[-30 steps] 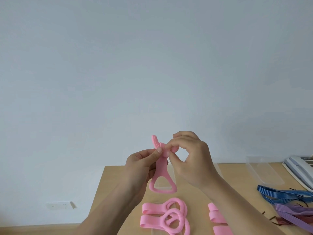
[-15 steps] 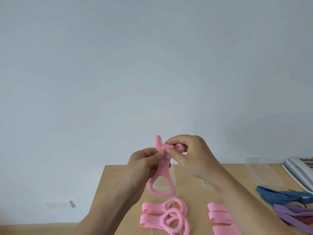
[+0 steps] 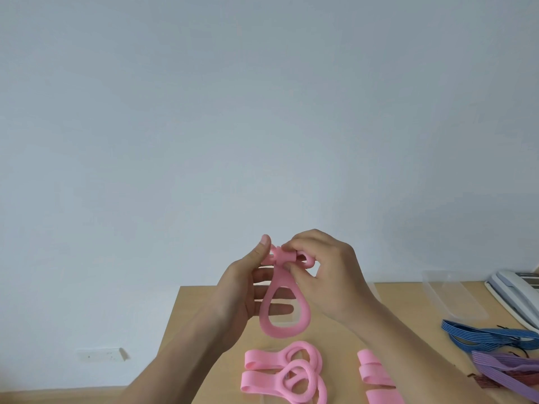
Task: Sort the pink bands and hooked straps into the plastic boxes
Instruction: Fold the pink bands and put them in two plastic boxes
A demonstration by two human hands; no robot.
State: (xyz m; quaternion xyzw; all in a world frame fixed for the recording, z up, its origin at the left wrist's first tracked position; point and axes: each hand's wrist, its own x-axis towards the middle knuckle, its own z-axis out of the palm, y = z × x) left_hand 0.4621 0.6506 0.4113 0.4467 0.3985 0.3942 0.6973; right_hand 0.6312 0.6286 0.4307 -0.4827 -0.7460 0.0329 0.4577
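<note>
Nearest, low on the tan worktop (image 3: 204, 316): a heap of looped pink bands (image 3: 280, 374), and just to its right a stack of folded pink bands (image 3: 374, 371), partly cut off by the frame edge. Above these, clear of the worktop, holds a single pink band (image 3: 304, 310) up between both grips, its wide loop hanging down. Pinches the band's left end in the left grip (image 3: 236, 295), thumb upright against the rolled top, fingers straight behind the loop. Clamps the rolled top from the right in the right grip (image 3: 335, 284), fingertips curled over it. Farther right on the worktop: purple straps (image 3: 507, 371) over a dark red bundle (image 3: 481, 384), then blue straps (image 3: 490, 336) behind them. Beyond, a clear plastic box (image 3: 449, 295), a pale desk phone (image 3: 516, 293) at the right edge, and last the plain wall (image 3: 262, 112).
</note>
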